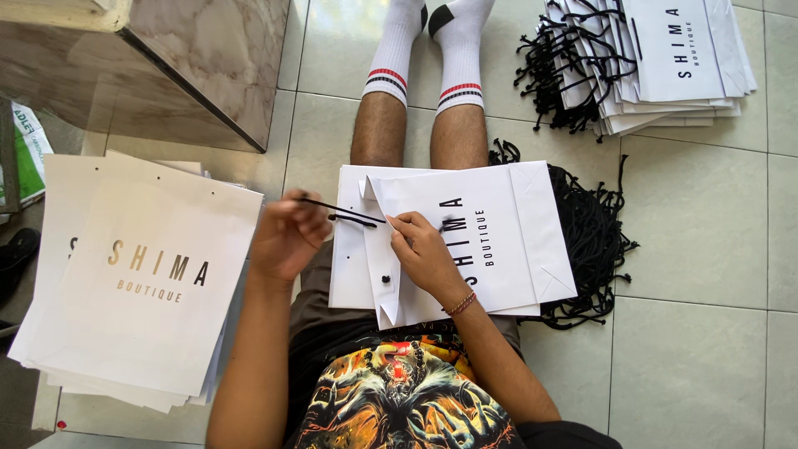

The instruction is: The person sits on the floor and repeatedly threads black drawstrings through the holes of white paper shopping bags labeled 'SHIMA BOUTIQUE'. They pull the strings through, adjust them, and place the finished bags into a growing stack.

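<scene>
Head view, looking down on a seated person's lap and the tiled floor [690, 249]. Nearest the camera, a dark printed shirt [399, 403] and both forearms. The left hand [287, 235] is closed, its fingers pinched on one end of a black cord [341, 212] that runs toward the right hand. The right hand [424, 249], with a beaded bracelet [461, 303] at the wrist, rests on a flat white paper bag [507, 241], fingertips pinching the cord's other end at the bag's folded top edge; the grip is closed on the cord. The bag lies across the thighs, its lettered face upward, with a small black knot [385, 279] showing on the folded flap. Beside the left arm, on the floor, a stack of flat white bags with gold and black lettering [141, 283], without cords. Just beyond the lap bag on the right side, a heap of loose black cords [590, 241], partly under the bag's edge. Farther out, both legs stretched forward in white socks with red and black bands [424, 50]. Far right, a stack of white bags with black cord handles fitted [648, 66], fanned on the tiles. Far left, a marble-patterned slab [208, 58] standing at an angle; at the left edge, a green and white package [29, 145] and a dark shoe [17, 258]
</scene>
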